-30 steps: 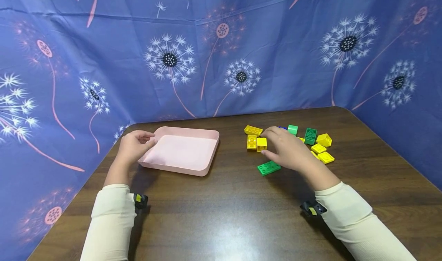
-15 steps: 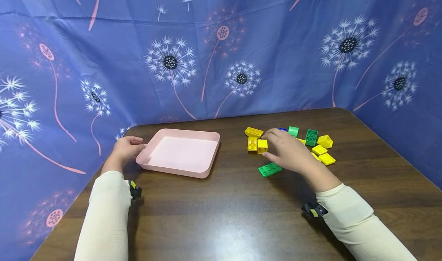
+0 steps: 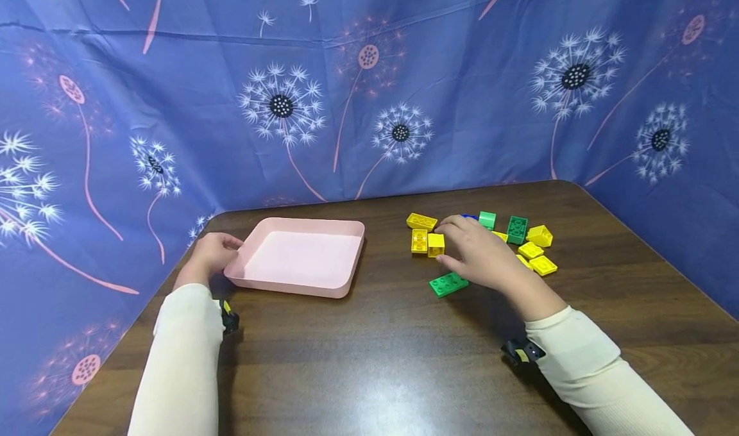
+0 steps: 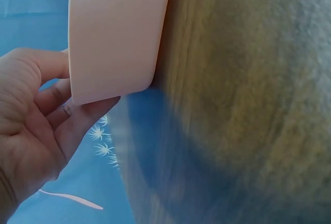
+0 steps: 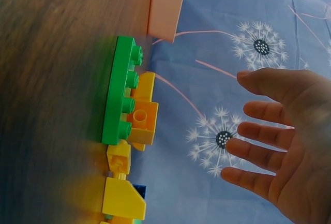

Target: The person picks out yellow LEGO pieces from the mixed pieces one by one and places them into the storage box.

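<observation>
- At left of centre in the head view, the left hand (image 3: 210, 254) holds the near left corner of a pink tray (image 3: 346, 256), fingers curled against its outer wall.
- Right of centre, the right hand (image 3: 479, 253) hovers with fingers spread and relaxed over scattered building bricks, gripping nothing.
- A flat green brick (image 3: 448, 285) lies just below that hand; a yellow brick (image 3: 435, 244) sits at its fingertips.
- Everything rests on a dark wooden surface (image 3: 375, 359).
</observation>
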